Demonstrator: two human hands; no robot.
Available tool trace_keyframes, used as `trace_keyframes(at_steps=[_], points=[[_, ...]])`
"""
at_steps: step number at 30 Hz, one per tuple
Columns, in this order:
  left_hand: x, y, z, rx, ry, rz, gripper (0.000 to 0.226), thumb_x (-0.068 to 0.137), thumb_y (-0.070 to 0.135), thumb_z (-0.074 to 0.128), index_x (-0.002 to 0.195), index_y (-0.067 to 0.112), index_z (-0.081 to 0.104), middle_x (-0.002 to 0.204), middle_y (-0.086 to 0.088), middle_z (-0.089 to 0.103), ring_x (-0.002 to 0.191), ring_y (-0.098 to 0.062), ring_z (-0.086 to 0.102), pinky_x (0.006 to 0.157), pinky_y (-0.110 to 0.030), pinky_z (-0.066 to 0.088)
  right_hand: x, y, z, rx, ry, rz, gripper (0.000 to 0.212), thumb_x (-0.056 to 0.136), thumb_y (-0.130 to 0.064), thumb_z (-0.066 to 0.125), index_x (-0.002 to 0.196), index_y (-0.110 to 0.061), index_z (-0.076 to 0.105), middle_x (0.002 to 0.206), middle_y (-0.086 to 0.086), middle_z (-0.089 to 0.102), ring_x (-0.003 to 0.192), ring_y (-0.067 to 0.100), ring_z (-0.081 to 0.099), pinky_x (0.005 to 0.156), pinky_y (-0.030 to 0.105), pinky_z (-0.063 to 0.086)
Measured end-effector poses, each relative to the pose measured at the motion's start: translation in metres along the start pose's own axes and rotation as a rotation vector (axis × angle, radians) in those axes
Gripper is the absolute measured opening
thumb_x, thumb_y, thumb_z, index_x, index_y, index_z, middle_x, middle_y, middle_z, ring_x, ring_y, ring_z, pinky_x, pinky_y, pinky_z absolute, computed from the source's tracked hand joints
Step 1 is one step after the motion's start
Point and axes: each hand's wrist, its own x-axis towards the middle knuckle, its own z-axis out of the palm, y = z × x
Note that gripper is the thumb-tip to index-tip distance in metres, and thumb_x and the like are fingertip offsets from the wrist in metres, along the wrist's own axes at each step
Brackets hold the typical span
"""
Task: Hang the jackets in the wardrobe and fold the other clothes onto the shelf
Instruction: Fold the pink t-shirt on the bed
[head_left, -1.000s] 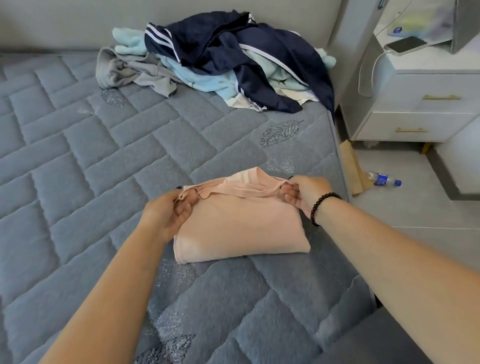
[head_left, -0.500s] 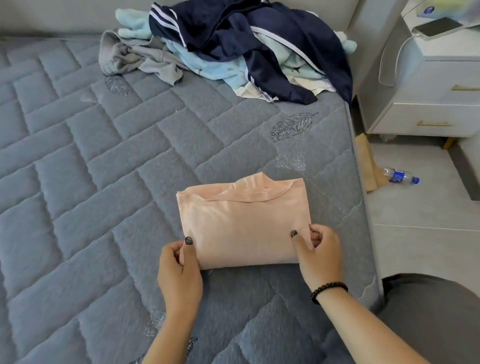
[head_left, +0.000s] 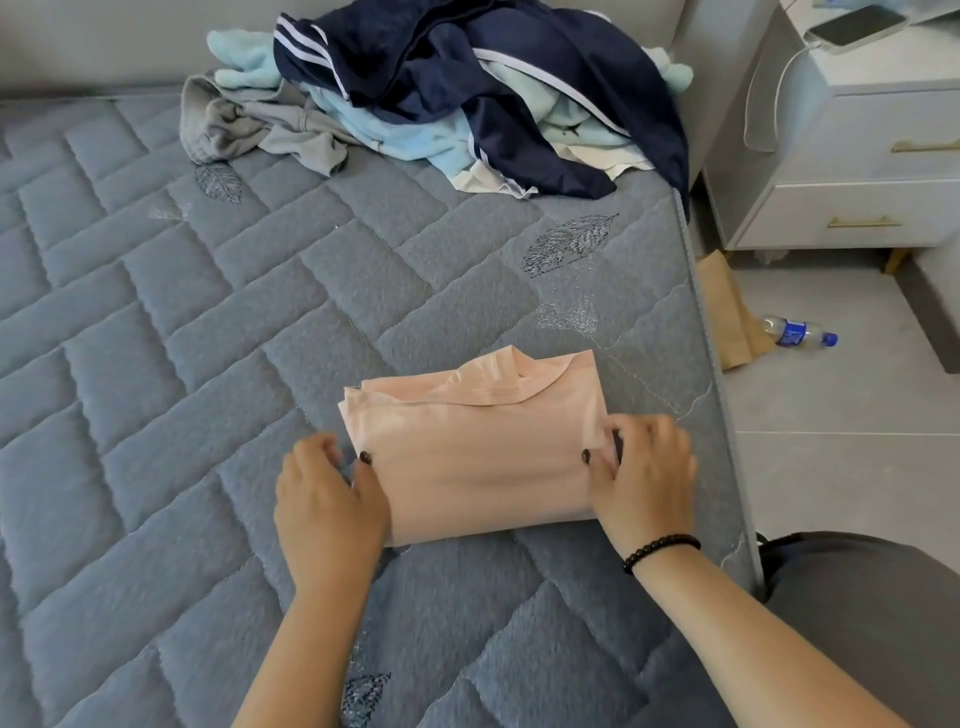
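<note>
A folded peach garment (head_left: 478, 452) lies flat on the grey-blue quilted mattress (head_left: 182, 364), near its right edge. My left hand (head_left: 327, 499) grips the garment's left side, thumb on top. My right hand (head_left: 641, 473), with a black bead bracelet on the wrist, grips its right side, thumb on the cloth and fingers curled at the edge. At the head of the bed lies a heap of clothes: a navy jacket with white stripes (head_left: 483, 88), light blue garments (head_left: 415, 135) and a grey one (head_left: 244, 124).
A white nightstand (head_left: 857, 156) with gold handles stands right of the bed, with a phone (head_left: 857, 23) and cable on top. On the tiled floor lie a brown paper bag (head_left: 727, 312) and a plastic bottle (head_left: 800, 332). A grey cushion (head_left: 872, 623) sits at lower right.
My hands left the garment's far collar edge, came to its near corners, then shifted up along its left and right sides. The garment stays folded in place.
</note>
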Motion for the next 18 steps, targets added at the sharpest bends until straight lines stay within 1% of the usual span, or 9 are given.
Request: trace_keyframes(at_steps=[1,3,5,7,9,11,14,15,18], points=[[-0.003,0.006,-0.001,0.019,0.034,0.118,0.03,0.088,0.014,0.063,0.116,0.007,0.053,0.101,-0.005,0.058,0.095,-0.029,0.055,0.079,-0.044,0.046,0.0,-0.001,0.001,-0.063,0.059,-0.169,0.022,0.074,-0.001,0.07,0.093,-0.012,0.065,0.093,0.006,0.056,0.087,0.029,0.052,0.078,0.037,0.037],[-0.011,0.019,0.001,0.008,-0.02,0.379,0.031,0.09,0.017,0.059,0.118,0.006,0.055,0.11,-0.009,0.061,0.098,-0.028,0.057,0.081,-0.042,0.047,0.0,-0.004,0.005,-0.084,0.04,-0.507,0.024,0.073,0.005,0.069,0.093,-0.008,0.069,0.094,0.008,0.061,0.09,0.033,0.06,0.082,0.035,0.036],[-0.017,0.026,0.01,0.107,-0.19,0.652,0.036,0.092,0.024,0.048,0.12,0.005,0.059,0.121,-0.012,0.062,0.106,-0.03,0.061,0.086,-0.043,0.051,0.0,-0.008,0.012,-0.092,-0.068,-0.767,0.027,0.074,0.004,0.074,0.099,-0.002,0.071,0.1,0.012,0.067,0.099,0.033,0.065,0.087,0.037,0.048],[-0.016,0.027,0.02,0.24,-0.366,0.797,0.045,0.095,0.03,0.039,0.128,0.006,0.058,0.138,-0.013,0.053,0.127,-0.03,0.051,0.106,-0.046,0.04,0.007,-0.01,0.017,-0.123,-0.151,-0.898,0.028,0.078,0.001,0.07,0.106,0.001,0.07,0.109,0.014,0.068,0.107,0.032,0.064,0.089,0.039,0.053],[-0.005,0.025,0.024,0.259,-0.469,0.809,0.049,0.099,0.034,0.041,0.142,0.012,0.046,0.154,-0.006,0.036,0.145,-0.021,0.028,0.121,-0.038,0.014,0.017,-0.011,0.019,-0.155,-0.203,-0.968,0.032,0.083,-0.005,0.059,0.113,0.0,0.067,0.119,0.014,0.065,0.115,0.031,0.061,0.093,0.04,0.051],[0.01,0.022,0.027,0.236,-0.534,0.851,0.059,0.098,0.041,0.042,0.151,0.017,0.032,0.161,0.0,0.017,0.15,-0.014,0.005,0.121,-0.032,-0.003,0.029,-0.014,0.019,-0.221,-0.298,-0.994,0.041,0.084,-0.013,0.052,0.122,0.0,0.062,0.129,0.014,0.059,0.124,0.032,0.053,0.099,0.043,0.047],[0.029,0.021,0.03,0.295,-0.604,0.894,0.07,0.093,0.057,0.032,0.155,0.027,0.014,0.162,0.008,-0.004,0.148,-0.009,-0.014,0.121,-0.035,-0.008,0.045,-0.02,0.023,-0.378,-0.544,-0.914,0.076,0.08,-0.037,0.061,0.143,-0.002,0.037,0.152,0.013,0.032,0.143,0.03,0.025,0.115,0.046,0.025],[0.035,0.021,0.033,0.33,-0.619,0.884,0.073,0.091,0.06,0.029,0.155,0.03,0.009,0.162,0.009,-0.008,0.148,-0.008,-0.017,0.121,-0.036,-0.01,0.049,-0.022,0.025,-0.422,-0.567,-0.884,0.079,0.084,-0.041,0.055,0.148,-0.005,0.026,0.157,0.011,0.02,0.146,0.029,0.014,0.117,0.047,0.016],[0.045,0.022,0.043,0.387,-0.609,0.833,0.07,0.092,0.062,0.026,0.153,0.036,0.002,0.161,0.009,-0.013,0.147,-0.009,-0.018,0.118,-0.032,-0.015,0.057,-0.024,0.037,-0.428,-0.526,-0.764,0.06,0.1,-0.035,0.027,0.153,-0.018,0.005,0.161,0.003,-0.004,0.148,0.025,-0.006,0.118,0.05,0.003]])
